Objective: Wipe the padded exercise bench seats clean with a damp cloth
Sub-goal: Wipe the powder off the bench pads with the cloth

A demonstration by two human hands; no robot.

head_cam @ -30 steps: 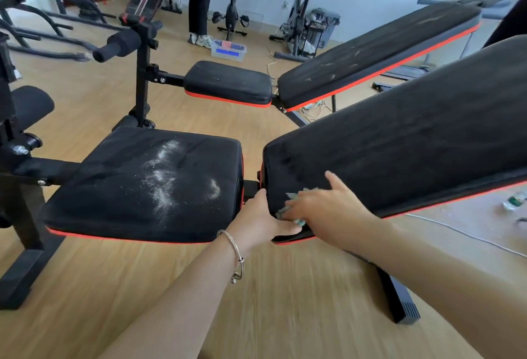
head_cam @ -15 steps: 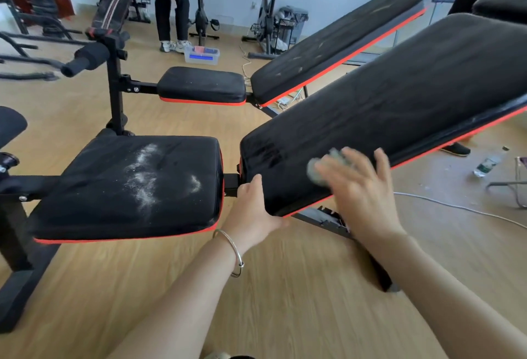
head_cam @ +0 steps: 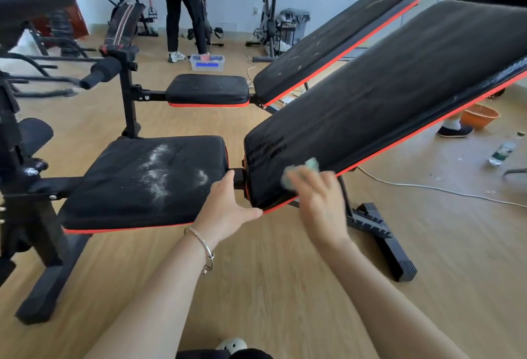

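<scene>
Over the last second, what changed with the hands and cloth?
The right hand swept the cloth from the near corner of the backrest up the pad and partway back. It now presses the cloth near the red edge, blurred. The left hand kept gripping the lower end of the backrest. The white dust on the seat is unchanged.

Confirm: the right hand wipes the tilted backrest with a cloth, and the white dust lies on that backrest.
Wrong on the dust: the head view shows it on the flat seat, not the backrest. The right hand does wipe the backrest with the cloth.
</scene>
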